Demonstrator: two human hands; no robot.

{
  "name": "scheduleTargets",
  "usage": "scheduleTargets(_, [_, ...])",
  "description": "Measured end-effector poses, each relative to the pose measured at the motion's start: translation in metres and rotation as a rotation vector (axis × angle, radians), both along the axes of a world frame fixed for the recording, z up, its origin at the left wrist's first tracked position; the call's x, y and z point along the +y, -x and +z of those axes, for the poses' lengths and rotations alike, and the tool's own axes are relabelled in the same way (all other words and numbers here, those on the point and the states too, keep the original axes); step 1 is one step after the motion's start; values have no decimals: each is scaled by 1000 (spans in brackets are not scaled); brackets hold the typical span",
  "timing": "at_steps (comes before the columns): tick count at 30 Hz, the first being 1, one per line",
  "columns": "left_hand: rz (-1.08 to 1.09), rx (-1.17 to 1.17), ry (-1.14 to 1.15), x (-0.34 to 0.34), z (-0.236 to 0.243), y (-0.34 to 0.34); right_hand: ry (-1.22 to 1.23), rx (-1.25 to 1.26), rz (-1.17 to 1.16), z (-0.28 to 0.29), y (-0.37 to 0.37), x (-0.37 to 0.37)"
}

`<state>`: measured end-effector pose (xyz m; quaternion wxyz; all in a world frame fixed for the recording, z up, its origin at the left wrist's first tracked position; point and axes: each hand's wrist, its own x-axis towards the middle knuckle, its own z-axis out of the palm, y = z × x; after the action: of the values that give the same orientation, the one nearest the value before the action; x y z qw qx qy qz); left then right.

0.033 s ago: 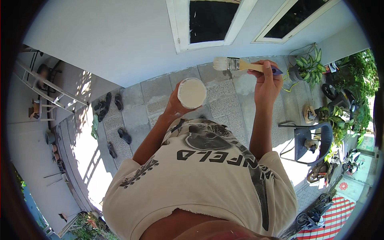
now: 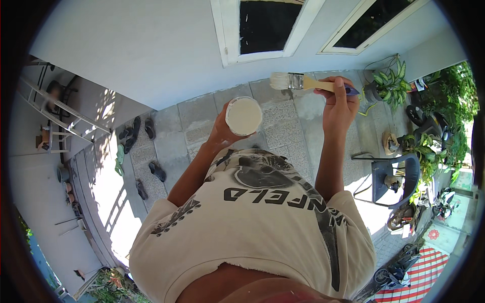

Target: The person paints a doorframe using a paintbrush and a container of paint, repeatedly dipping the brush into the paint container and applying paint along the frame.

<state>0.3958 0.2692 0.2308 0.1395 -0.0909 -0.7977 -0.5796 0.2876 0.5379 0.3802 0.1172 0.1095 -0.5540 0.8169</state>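
My left hand (image 2: 221, 127) is wrapped round a white round container (image 2: 243, 116) of pale cream paint, held in front of my chest, with white smears near the wrist. Above and to its right, my right hand (image 2: 337, 105) grips a paintbrush (image 2: 312, 84) by its wooden, purple-tipped handle. Its pale bristles (image 2: 281, 81) point left, apart from the container. Beyond both hands is the foot of a pale wall (image 2: 151, 40).
Windows (image 2: 268, 25) are set in the wall. Sandals (image 2: 156, 171) lie on the paved floor (image 2: 278, 116) at left, near a metal ladder-like frame (image 2: 70, 113). At right stand potted plants (image 2: 391, 83), a dark chair (image 2: 411, 179) and parked motorbikes (image 2: 394, 270).
The container in my left hand has shifted very slightly up, and the brush in my right hand very slightly right.
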Motion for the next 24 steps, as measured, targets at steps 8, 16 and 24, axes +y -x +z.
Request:
scheduleTargets(8, [-108, -86, 72, -32, 13, -17, -30, 47, -143, 14, -50, -5])
scheduleTargets(16, [-127, -55, 126, -84, 5, -52, -206, 60, -43, 25, -99, -68])
scheduleTargets(24, [-123, -61, 141, -110, 6, -79, -436, 259, 153, 36, -142, -134])
